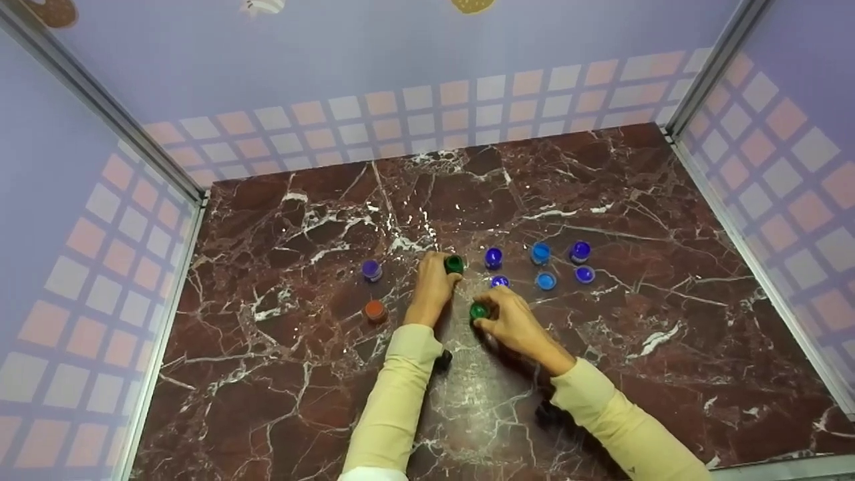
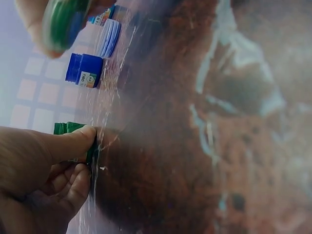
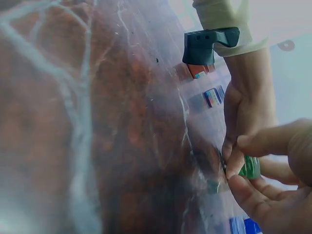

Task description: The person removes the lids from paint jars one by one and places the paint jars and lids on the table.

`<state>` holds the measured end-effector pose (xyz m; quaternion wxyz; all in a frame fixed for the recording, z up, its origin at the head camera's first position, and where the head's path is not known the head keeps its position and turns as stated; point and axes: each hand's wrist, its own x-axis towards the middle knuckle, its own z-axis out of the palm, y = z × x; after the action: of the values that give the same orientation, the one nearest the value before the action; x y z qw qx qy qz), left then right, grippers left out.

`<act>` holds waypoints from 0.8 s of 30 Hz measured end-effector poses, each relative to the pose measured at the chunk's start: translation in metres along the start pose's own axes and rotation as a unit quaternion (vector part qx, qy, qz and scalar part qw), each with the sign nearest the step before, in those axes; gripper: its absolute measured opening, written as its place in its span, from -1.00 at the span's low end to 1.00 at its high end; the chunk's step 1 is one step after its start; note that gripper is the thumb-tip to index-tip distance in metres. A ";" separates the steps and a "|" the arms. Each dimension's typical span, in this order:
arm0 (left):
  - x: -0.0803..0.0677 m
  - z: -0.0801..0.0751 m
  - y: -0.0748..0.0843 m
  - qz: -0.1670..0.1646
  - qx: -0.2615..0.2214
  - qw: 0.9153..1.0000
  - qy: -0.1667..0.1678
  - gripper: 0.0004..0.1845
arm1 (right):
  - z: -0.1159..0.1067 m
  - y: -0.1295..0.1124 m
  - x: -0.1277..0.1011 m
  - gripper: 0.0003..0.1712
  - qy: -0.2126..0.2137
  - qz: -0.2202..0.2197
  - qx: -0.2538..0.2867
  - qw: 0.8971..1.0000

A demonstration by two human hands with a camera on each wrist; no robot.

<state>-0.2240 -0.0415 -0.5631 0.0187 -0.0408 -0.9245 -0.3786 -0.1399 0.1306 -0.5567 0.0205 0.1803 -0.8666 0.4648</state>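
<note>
My left hand [image 1: 433, 284] grips a small open green paint jar [image 1: 453, 264], which stands upright on the marbled table. In the left wrist view, the thumb lies along the side of that jar, below its threaded neck. Closer to me and to the right, my right hand [image 1: 511, 321] pinches a round green lid [image 1: 478, 311] between thumb and fingers. The lid is apart from the jar and shows blurred in the left wrist view. Just beyond the right hand lies a blue lid [image 1: 499, 282], partly covered by it, in front of an open dark blue jar [image 1: 493, 258].
Rightward stand an open light blue jar [image 1: 540, 252] and another dark blue jar [image 1: 580, 251], with a light blue lid [image 1: 546, 280] and a dark blue lid [image 1: 584, 274] before them. A purple jar [image 1: 371, 270] and an orange jar [image 1: 375, 311] stand left. Panel walls enclose the table [image 1: 280, 374].
</note>
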 end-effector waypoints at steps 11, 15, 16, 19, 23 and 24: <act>0.004 0.000 -0.002 0.000 -0.013 1.000 -0.009 -0.67 | 0.016 -0.004 0.022 -0.59 0.036 -0.008 -0.041 0.998; 0.007 -0.002 -0.003 -0.016 -0.012 1.000 -0.016 -0.68 | 0.023 -0.002 0.027 -0.58 0.030 -0.008 -0.054 0.998; 0.008 -0.002 -0.003 -0.019 -0.010 1.000 -0.018 -0.68 | 0.024 -0.002 0.029 -0.59 0.031 -0.006 -0.057 0.998; 0.010 -0.003 -0.003 -0.018 -0.004 1.000 -0.022 -0.68 | 0.028 0.000 0.032 -0.62 0.038 0.003 -0.057 0.998; 0.010 -0.005 -0.003 -0.016 -0.004 1.000 -0.021 -0.68 | 0.032 0.002 0.037 -0.68 0.044 0.015 -0.050 0.998; 0.010 -0.005 -0.003 -0.017 -0.004 1.000 -0.020 -0.68 | 0.033 0.002 0.038 -0.69 0.044 0.016 -0.051 0.998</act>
<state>-0.2339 -0.0466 -0.5615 -0.0064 -0.0327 -0.9236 -0.3819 -0.1712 0.0933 -0.5695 0.0600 0.1443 -0.8904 0.4275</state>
